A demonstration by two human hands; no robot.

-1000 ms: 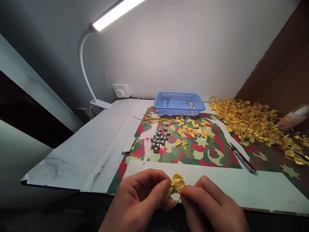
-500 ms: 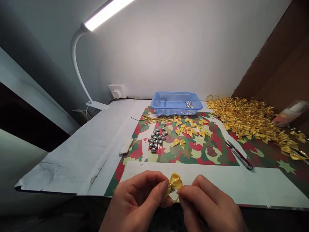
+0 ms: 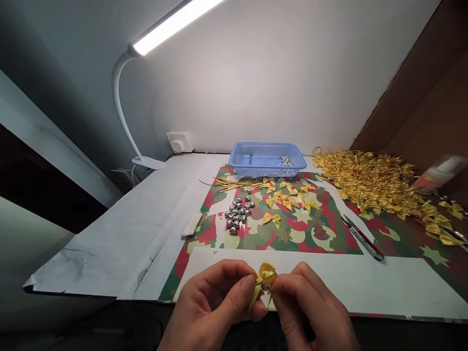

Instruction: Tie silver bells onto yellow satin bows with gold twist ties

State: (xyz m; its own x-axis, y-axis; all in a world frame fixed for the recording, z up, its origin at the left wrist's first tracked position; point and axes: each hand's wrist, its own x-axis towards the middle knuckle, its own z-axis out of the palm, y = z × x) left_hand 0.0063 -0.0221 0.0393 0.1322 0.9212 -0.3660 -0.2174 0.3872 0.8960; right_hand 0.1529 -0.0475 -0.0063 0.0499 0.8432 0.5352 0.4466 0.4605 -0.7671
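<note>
Between my two hands, over the table's front edge, is a yellow ribbon bow [image 3: 267, 271] with gold wire round its middle and a small silvery bell partly showing beneath. My left hand [image 3: 219, 297] pinches the bow's left side between thumb and fingers. On the other side, my right hand [image 3: 310, 304] has its thumb and index finger closed at the bow's right side, where the wire runs; its other fingers are curled. Several silver jingle bells [image 3: 236, 214] lie beyond my hands. Several loose yellow bows [image 3: 288, 200] and a bundle of gold wire ties [image 3: 237, 183] lie farther back.
A blue plastic basket [image 3: 239, 168] with some silvery pieces stands by the wall. To the right are a big heap of gold bows [image 3: 369, 180], a pair of tweezers or snips [image 3: 363, 238] and a bottle [image 3: 440, 173]. A white clip lamp [image 3: 117, 92] stands at left.
My right hand has shifted slightly left and its fingers have moved up along the bow's right side. The bow is turned a little, and the view has tilted slightly.
</note>
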